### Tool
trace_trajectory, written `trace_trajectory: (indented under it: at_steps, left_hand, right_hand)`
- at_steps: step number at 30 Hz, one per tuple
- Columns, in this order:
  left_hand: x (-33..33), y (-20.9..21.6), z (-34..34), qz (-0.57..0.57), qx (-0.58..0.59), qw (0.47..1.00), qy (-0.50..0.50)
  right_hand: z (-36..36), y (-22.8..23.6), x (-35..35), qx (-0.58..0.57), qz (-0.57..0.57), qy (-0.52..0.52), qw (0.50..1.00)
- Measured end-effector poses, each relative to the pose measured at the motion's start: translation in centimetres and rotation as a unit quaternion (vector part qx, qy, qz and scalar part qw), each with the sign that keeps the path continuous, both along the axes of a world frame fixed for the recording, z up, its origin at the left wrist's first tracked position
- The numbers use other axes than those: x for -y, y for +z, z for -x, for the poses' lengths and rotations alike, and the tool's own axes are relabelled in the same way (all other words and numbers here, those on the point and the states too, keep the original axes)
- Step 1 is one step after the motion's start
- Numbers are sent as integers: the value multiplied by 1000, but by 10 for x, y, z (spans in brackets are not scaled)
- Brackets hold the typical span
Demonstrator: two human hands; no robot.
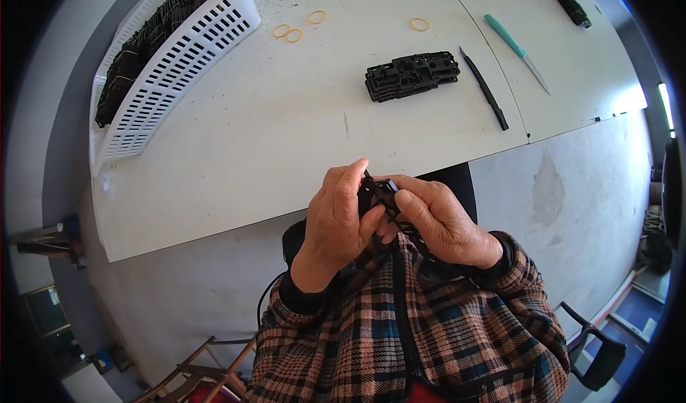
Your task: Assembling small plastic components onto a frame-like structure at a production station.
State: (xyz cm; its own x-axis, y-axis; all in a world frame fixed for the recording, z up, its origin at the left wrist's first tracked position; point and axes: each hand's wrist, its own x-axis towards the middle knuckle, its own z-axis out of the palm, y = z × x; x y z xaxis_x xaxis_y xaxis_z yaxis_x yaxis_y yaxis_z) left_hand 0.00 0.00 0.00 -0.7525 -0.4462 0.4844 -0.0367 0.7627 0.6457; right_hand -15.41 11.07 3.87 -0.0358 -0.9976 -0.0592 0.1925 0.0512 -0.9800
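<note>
Close to my body, just off the table's near edge, both hands hold one black plastic part (386, 191) with an openwork shape. My left hand (339, 210) grips its left end, with the index finger stretched along the top. My right hand (443, 217) pinches the other side, its thumb pressed on the part's surface. Fingers cover much of the part. Farther out on the table lies a stack of similar black plastic parts (412, 76). A slim black craft knife (486, 92) lies to the right of the stack.
At the far left stands a white perforated basket (182, 74) full of bundled black parts (136, 53). Yellow rubber bands (317, 17) lie on the white table (236, 160). A knife with a teal handle (504, 36) and black bundles (572, 7) are at the right. Wooden chair below left.
</note>
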Motion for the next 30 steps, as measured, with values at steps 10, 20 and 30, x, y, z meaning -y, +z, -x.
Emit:
trace_trajectory:
  at_steps: [10,20,30]
  left_hand:
    - [-2,2,-1,-28,11,1000,2]
    - [-11,0,5,-37,32,998,28]
    - [-11,-3,-6,-120,-44,991,51]
  right_hand:
    - [1,11,-2,23,-83,19,996]
    - [-16,-13,2,-158,5,-93,983]
    - [-4,-25,7,-415,45,-242,876]
